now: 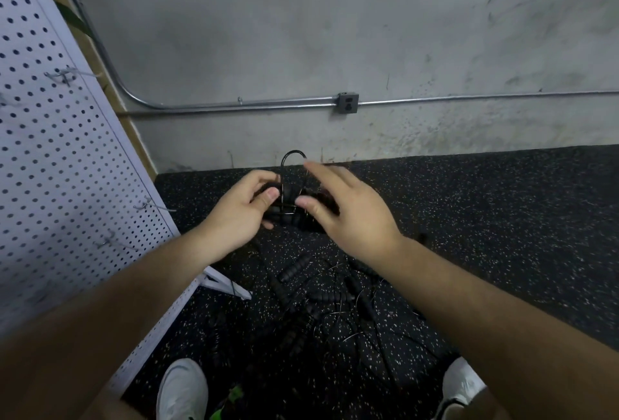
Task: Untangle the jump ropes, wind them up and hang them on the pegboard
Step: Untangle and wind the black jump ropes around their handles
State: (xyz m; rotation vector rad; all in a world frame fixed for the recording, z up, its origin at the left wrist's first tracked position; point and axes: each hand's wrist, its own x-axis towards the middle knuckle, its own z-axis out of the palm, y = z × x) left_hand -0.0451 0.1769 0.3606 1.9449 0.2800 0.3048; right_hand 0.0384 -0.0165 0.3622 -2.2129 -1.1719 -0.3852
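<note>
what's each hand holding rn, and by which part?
Left hand fingers grip the jump rope at its bundled black handles. Right hand is open and holds nothing.

Dim, flat light, soft shadows. My right hand [348, 210] is smeared by motion blur; the black ropes [296, 270] look murky; my forearms [502, 322] stretch at the corners.

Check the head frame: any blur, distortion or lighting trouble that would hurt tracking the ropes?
Head view: right hand smeared by motion at the fingertips, left hand sharper; wide-angle lens bows the conduit and the pegboard edge; light dim and flat, no glare; black jump ropes nearly vanish against the dark speckled floor.
</note>
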